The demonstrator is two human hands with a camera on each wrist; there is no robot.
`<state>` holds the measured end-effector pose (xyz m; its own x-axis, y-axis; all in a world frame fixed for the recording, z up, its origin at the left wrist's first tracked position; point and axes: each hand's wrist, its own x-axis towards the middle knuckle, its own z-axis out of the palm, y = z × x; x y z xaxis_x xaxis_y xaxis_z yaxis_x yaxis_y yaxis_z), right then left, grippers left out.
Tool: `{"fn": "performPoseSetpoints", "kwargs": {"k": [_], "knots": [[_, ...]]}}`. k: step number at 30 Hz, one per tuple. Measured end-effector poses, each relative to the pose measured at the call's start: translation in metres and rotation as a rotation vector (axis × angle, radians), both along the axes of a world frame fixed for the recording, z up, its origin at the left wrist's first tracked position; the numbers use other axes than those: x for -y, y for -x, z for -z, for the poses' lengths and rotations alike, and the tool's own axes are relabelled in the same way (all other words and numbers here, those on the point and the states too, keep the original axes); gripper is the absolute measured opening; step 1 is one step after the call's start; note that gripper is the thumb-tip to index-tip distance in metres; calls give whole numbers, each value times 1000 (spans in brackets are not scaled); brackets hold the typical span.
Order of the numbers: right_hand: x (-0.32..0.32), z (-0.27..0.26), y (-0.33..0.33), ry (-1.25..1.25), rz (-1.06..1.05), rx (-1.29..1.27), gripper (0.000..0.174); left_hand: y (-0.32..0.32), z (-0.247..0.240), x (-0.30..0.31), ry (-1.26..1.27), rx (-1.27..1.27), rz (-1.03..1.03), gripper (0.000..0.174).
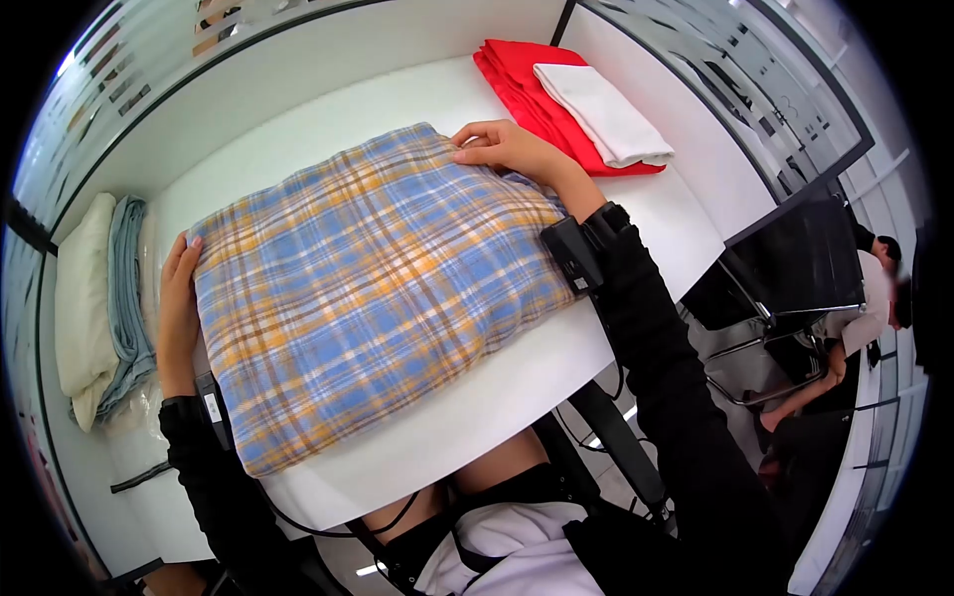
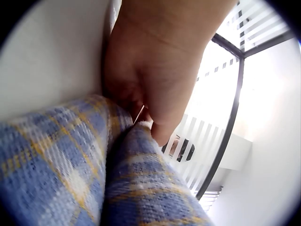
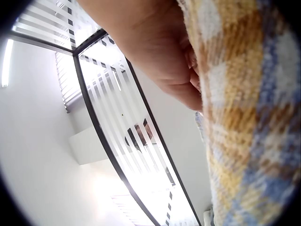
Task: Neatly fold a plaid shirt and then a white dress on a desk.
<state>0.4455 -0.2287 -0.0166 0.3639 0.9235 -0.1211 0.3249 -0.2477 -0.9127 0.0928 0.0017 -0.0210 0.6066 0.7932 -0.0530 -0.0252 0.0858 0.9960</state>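
A thick folded cloth in blue, white and yellow-brown plaid (image 1: 368,288) lies on the white table in front of me. My left hand (image 1: 179,290) is at its left edge, thumb along the upper corner. In the left wrist view, that hand's thumb and fingers (image 2: 157,129) pinch the edge of an upper layer, and a dark fold opens between two layers. At the back right corner, my right hand (image 1: 515,151) grips the plaid edge with bent fingers. The right wrist view shows its fingertips partly hidden behind the fabric (image 3: 235,122).
A red folded cloth (image 1: 507,94) with a white one (image 1: 601,114) on top lies at the back right. Cream (image 1: 84,308) and blue-grey (image 1: 127,288) folded cloths sit against the left partition. White panels border the table (image 1: 437,437). A chair (image 1: 795,268) and another person (image 1: 860,308) are at right.
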Motion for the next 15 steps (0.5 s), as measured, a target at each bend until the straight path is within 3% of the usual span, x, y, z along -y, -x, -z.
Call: {"fn": "performPoseSetpoints", "kwargs": {"k": [3, 9, 15], "knots": [[-2, 3, -2, -3, 6, 14, 37, 0, 1, 1, 21, 3, -91, 51], [-1, 1, 0, -5, 5, 40, 37, 0, 0, 1, 12, -21, -56, 50], [-1, 1, 1, -3, 6, 59, 38, -2, -8, 7, -138, 11, 123, 39]]}}
